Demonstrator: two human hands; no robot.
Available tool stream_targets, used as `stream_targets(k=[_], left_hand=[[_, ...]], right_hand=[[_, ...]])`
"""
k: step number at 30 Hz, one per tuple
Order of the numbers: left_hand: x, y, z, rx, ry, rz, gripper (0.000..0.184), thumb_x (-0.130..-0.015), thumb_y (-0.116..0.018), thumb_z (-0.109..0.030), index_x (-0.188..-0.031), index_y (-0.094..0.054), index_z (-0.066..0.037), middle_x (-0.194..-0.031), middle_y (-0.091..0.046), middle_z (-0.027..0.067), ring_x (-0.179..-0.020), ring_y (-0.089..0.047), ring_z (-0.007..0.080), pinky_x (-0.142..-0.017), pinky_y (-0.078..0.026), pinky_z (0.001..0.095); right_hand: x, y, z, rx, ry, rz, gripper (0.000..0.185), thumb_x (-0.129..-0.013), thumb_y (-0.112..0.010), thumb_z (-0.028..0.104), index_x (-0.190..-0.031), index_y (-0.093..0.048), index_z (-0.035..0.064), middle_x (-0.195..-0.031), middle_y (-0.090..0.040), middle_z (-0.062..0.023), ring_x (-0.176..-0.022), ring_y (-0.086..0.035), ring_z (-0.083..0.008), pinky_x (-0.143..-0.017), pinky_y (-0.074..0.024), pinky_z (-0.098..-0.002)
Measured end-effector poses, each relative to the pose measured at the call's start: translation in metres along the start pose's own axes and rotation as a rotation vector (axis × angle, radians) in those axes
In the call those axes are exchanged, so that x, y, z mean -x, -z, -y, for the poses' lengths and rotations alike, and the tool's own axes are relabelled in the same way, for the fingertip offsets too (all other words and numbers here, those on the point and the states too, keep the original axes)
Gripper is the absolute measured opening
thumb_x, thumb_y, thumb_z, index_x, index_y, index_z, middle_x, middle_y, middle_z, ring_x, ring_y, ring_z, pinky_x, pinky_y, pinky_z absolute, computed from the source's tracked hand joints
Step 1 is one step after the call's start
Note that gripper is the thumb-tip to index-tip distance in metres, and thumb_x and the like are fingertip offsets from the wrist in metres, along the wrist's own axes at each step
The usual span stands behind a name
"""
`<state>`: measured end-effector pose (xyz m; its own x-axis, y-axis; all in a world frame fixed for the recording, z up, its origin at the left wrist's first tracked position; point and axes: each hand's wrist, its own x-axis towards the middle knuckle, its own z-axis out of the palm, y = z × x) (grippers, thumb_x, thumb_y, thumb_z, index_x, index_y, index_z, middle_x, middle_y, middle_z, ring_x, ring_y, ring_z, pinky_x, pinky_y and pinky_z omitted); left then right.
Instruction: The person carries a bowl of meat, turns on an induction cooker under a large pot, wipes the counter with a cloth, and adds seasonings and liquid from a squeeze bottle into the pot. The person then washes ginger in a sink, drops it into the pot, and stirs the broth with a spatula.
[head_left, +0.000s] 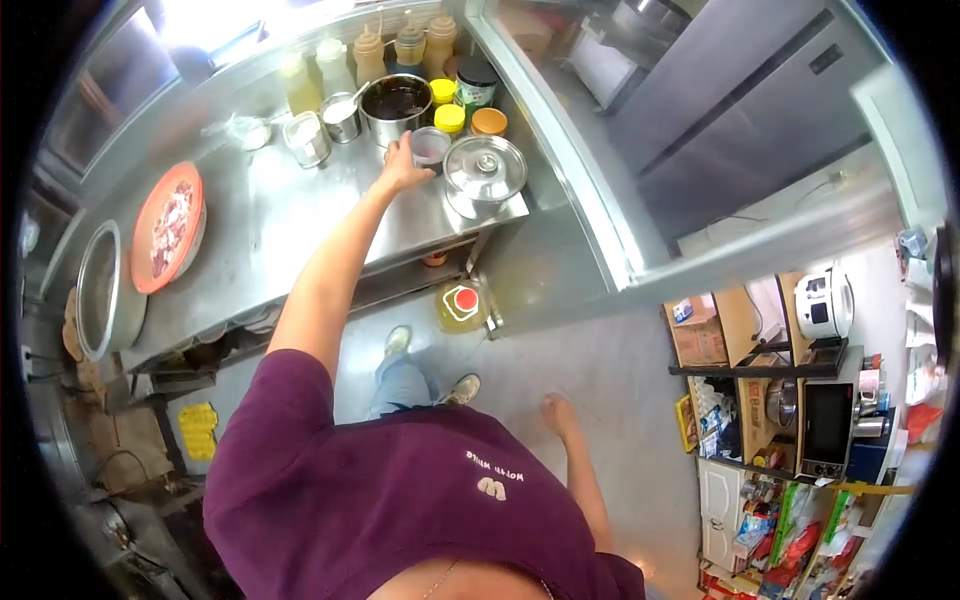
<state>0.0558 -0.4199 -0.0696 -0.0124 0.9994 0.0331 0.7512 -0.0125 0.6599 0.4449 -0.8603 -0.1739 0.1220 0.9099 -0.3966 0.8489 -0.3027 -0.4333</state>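
Observation:
My left hand reaches across the steel counter to a small clear plastic tub. Its thumb and fingers are around the near left side of the tub, which looks pinkish inside. Just behind stands a steel pot of dark sauce. A lidded steel pot is close on the tub's right. Down at my right side hangs my right hand, fingers curled, with nothing visible in it.
Squeeze bottles line the counter's back, near yellow-lidded jars. An orange basin of cut meat and a metal bowl are at left. An oil jug stands on the floor; shelves are at right.

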Motion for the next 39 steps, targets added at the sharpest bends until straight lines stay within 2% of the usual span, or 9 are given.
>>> stream_targets(k=[5, 11, 15, 20, 24, 28, 31, 35, 39], left_hand=[[-0.024, -0.010, 0.013, 0.050, -0.236, -0.015, 0.097, -0.058, -0.076, -0.028, -0.133, -0.020, -0.003, -0.123, -0.035, 0.0226, -0.115, -0.036, 0.0388, -0.095, -0.035, 0.0402], [-0.012, 0.021, 0.024, -0.041, -0.307, -0.061, 0.083, -0.063, -0.073, -0.026, -0.130, -0.029, -0.003, -0.123, -0.036, 0.0211, -0.110, -0.041, 0.0380, -0.089, -0.039, 0.0410], [-0.020, 0.055, -0.016, 0.159, -0.466, 0.046, 0.069, -0.068, -0.069, -0.021, -0.125, -0.036, -0.002, -0.127, -0.033, 0.0192, -0.109, -0.043, 0.0353, -0.088, -0.041, 0.0419], [-0.079, 0.027, -0.049, -0.011, -0.588, -0.046, 0.047, -0.074, -0.062, -0.017, -0.112, -0.044, 0.005, -0.112, -0.043, 0.0203, -0.102, -0.046, 0.0359, -0.083, -0.043, 0.0402], [-0.096, 0.010, -0.063, -0.043, -0.610, 0.075, 0.038, -0.072, -0.061, -0.013, -0.105, -0.049, 0.002, -0.106, -0.049, 0.0184, -0.098, -0.049, 0.0347, -0.082, -0.044, 0.0393], [-0.111, -0.012, -0.068, 0.009, -0.937, 0.225, 0.049, -0.072, -0.057, -0.005, -0.119, -0.044, -0.008, -0.122, -0.043, 0.0119, -0.101, -0.050, 0.0309, -0.079, -0.047, 0.0374], [-0.126, -0.014, -0.084, -0.249, -1.057, 0.331, 0.059, -0.071, -0.060, -0.006, -0.126, -0.039, -0.013, -0.131, -0.038, 0.0094, -0.105, -0.049, 0.0315, -0.083, -0.045, 0.0401], [-0.141, -0.021, -0.121, -0.710, -0.952, 0.572, 0.058, -0.074, -0.057, -0.013, -0.129, -0.037, -0.015, -0.133, -0.036, 0.0065, -0.110, -0.046, 0.0310, -0.082, -0.047, 0.0384], [-0.154, -0.049, -0.108, -0.813, -1.120, 0.460, 0.051, -0.074, -0.056, -0.015, -0.123, -0.042, -0.012, -0.128, -0.040, 0.0081, -0.115, -0.041, 0.0304, -0.081, -0.047, 0.0372]], right_hand=[[-0.016, 0.016, 0.065, -0.191, -0.295, -0.162, 0.027, -0.077, -0.057, 0.020, -0.099, -0.059, 0.0038, -0.078, -0.062, -0.0168, -0.074, -0.061, -0.0305, -0.066, -0.0472, -0.0378], [-0.023, -0.049, 0.120, -0.110, -0.261, 0.186, 0.033, -0.077, -0.059, 0.023, -0.104, -0.057, 0.0041, -0.084, -0.061, -0.0199, -0.081, -0.059, -0.0336, -0.072, -0.0463, -0.0401], [-0.036, -0.069, 0.153, -0.237, -0.271, 0.094, 0.033, -0.077, -0.058, 0.024, -0.104, -0.057, 0.0049, -0.086, -0.061, -0.0190, -0.083, -0.057, -0.0346, -0.074, -0.0456, -0.0413], [-0.051, -0.056, 0.168, -0.251, -0.326, -0.029, 0.032, -0.077, -0.058, 0.024, -0.103, -0.057, 0.0044, -0.083, -0.061, -0.0170, -0.080, -0.058, -0.0337, -0.072, -0.0462, -0.0409], [-0.039, -0.055, 0.167, -0.232, -0.406, -0.133, 0.032, -0.077, -0.059, 0.023, -0.101, -0.058, 0.0012, -0.080, -0.063, -0.0180, -0.076, -0.061, -0.0309, -0.069, -0.0480, -0.0369], [-0.023, -0.062, 0.171, -0.228, -0.474, -0.059, 0.032, -0.076, -0.059, 0.024, -0.101, -0.058, 0.0029, -0.082, -0.063, -0.0175, -0.078, -0.061, -0.0309, -0.070, -0.0477, -0.0372], [-0.019, -0.067, 0.176, -0.252, -0.489, 0.007, 0.034, -0.076, -0.058, 0.025, -0.103, -0.058, 0.0040, -0.086, -0.062, -0.0172, -0.083, -0.060, -0.0315, -0.073, -0.0468, -0.0391], [-0.025, -0.064, 0.181, -0.220, -0.450, 0.021, 0.034, -0.077, -0.058, 0.025, -0.104, -0.058, 0.0046, -0.088, -0.062, -0.0175, -0.085, -0.059, -0.0311, -0.074, -0.0465, -0.0390], [-0.029, -0.064, 0.176, -0.222, -0.446, 0.001, 0.034, -0.077, -0.058, 0.025, -0.104, -0.057, 0.0055, -0.090, -0.062, -0.0169, -0.085, -0.059, -0.0308, -0.074, -0.0465, -0.0389]])
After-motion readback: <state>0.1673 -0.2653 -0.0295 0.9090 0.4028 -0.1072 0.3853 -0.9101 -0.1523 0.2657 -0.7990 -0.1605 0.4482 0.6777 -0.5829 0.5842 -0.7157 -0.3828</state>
